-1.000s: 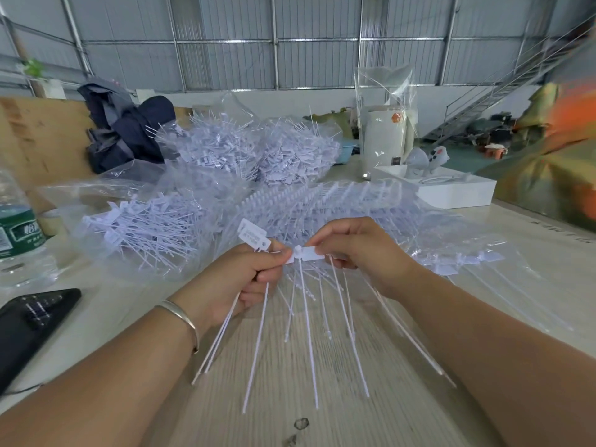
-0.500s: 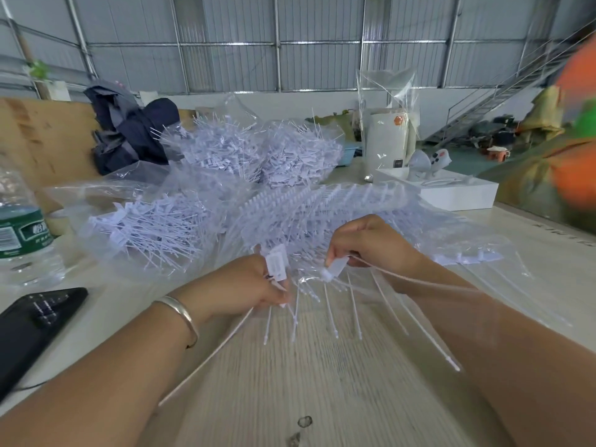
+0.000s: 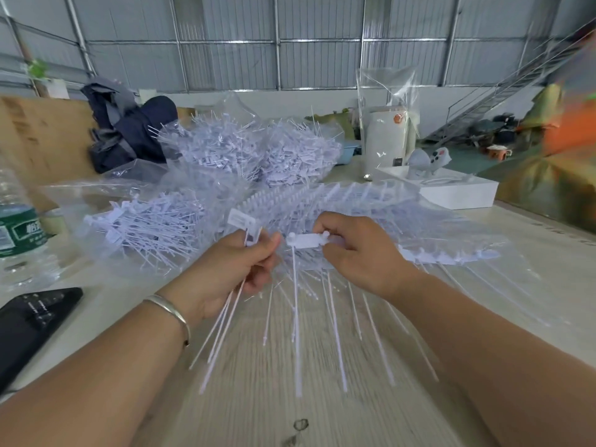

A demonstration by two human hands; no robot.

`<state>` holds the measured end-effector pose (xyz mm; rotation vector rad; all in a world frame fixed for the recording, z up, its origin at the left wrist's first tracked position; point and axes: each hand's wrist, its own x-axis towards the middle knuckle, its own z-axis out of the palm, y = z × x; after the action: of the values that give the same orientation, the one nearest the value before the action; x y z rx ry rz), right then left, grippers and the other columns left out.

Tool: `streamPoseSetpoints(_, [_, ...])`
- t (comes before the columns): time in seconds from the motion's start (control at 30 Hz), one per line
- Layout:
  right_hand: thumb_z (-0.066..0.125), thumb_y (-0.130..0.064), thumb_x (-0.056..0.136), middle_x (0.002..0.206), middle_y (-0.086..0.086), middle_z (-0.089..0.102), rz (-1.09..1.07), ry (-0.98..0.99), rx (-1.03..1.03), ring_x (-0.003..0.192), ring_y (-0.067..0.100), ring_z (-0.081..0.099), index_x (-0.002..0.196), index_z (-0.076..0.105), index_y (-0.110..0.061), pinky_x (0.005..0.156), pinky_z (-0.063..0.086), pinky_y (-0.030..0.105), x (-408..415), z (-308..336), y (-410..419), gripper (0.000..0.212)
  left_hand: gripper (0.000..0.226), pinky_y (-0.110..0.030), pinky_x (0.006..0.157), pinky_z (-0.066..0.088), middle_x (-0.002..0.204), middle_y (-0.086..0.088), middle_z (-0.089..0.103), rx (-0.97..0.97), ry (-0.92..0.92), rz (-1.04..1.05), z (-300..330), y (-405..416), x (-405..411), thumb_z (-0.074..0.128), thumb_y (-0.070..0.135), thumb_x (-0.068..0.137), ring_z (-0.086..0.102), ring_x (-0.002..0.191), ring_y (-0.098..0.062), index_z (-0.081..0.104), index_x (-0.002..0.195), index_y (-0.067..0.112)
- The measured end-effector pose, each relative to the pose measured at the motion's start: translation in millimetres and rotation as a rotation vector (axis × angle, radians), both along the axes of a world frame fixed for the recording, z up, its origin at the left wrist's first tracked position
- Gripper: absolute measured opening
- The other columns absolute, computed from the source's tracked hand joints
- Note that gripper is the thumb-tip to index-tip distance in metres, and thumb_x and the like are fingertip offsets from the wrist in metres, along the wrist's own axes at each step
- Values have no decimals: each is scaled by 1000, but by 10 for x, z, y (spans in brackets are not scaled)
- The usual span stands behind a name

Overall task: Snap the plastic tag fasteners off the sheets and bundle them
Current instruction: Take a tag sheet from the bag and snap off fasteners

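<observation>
Head view puts the tag-fastener strip [image 3: 306,241] at mid-frame, held above the desk [image 3: 322,398] between the two hands. Its flat white header runs left to right, and a fan of thin tails hangs from it, their long axes pointing down the frame toward the viewer, tips splayed near the bottom centre. The right hand [image 3: 358,253] pinches the header's right end, fingers curled round it. The left hand [image 3: 238,269] grips a small bundle of loose fasteners [image 3: 240,233], flat heads sticking up past the thumb, tails trailing to the lower left; its fingertips sit just beside the strip's left end, whether touching is unclear.

Risks, as I judge them: a twist too far from the joint could snap a tail rather than the link, or bend the thin stems. The left hand does double duty, so the gathered bundle may slip or fan apart while it tugs. Dangling tails could tangle with the sheet of uncut fasteners [image 3: 371,201] lying under clear plastic behind the hands.

Further out, at left, lies a bag of finished fasteners [image 3: 151,227], then a water bottle [image 3: 19,233] and a dark phone [image 3: 29,317].
</observation>
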<state>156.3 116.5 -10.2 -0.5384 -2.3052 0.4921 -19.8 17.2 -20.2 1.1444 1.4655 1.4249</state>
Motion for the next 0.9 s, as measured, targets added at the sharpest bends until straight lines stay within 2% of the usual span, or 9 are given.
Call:
streamPoseSetpoints(0.17, [55,-6,82,72,1,59,22,-139,280,64,18,49,97,68,-15,61,37,33,-43,1,-80,22,36,-13,36,19,52,7,34,-29,-15,-34,19,-8,51,49,46,94,24,35,-6,58,100,12])
streamPoseSetpoints(0.23, [55,-6,82,74,4,61,23,-148,305,66,19,52,100,69,-14,62,38,34,-41,2,-78,25,42,-15,35,18,52,6,32,-69,2,-38,48,-24,83,54,55,85,23,36,-6,60,89,13])
streamPoseSetpoints(0.3, [54,-7,82,74,4,61,21,-146,309,67,19,52,101,69,-15,64,39,35,-41,-3,-75,26,40,-16,34,17,49,5,30,-108,56,-61,71,-53,111,58,58,79,21,36,-6,58,64,21])
streamPoseSetpoints(0.37, [54,-7,81,74,3,62,20,-147,292,66,19,52,101,69,-15,63,39,33,-46,-17,-78,26,41,-15,33,18,42,9,32,-129,120,-52,78,-75,130,62,48,84,22,33,-4,54,53,22])
streamPoseSetpoints(0.53, [65,-29,81,65,-15,51,-83,-122,125,64,9,50,100,67,-26,62,39,25,7,-3,61,19,20,-14,34,18,47,9,48,-69,91,-7,66,-57,152,64,24,91,25,35,-4,53,82,10])
streamPoseSetpoints(0.63, [70,-36,82,66,-1,60,-98,-88,-58,60,9,51,85,67,-24,66,43,30,64,0,208,12,18,-16,36,15,51,2,49,-79,110,-20,58,-55,130,61,22,94,22,38,-6,56,87,6])
streamPoseSetpoints(0.7, [70,-38,82,72,8,63,-88,-94,-128,62,11,52,75,63,-22,68,46,34,50,-26,221,19,19,-15,36,15,51,5,52,-91,140,-70,57,-68,116,58,22,96,22,37,-5,56,85,6])
streamPoseSetpoints(0.8, [68,-37,84,67,-10,54,-96,-97,-96,65,0,50,74,56,-25,71,43,31,-2,-53,171,21,20,-14,34,17,49,8,56,-105,122,-48,46,-64,69,59,23,95,23,35,-3,57,83,7])
streamPoseSetpoints(0.9, [70,-30,85,61,-14,44,-21,-23,-124,59,-1,45,76,58,-23,64,36,23,-8,-18,135,16,12,-13,36,16,66,3,66,-100,52,22,5,-39,22,65,23,91,25,38,-5,60,85,14])
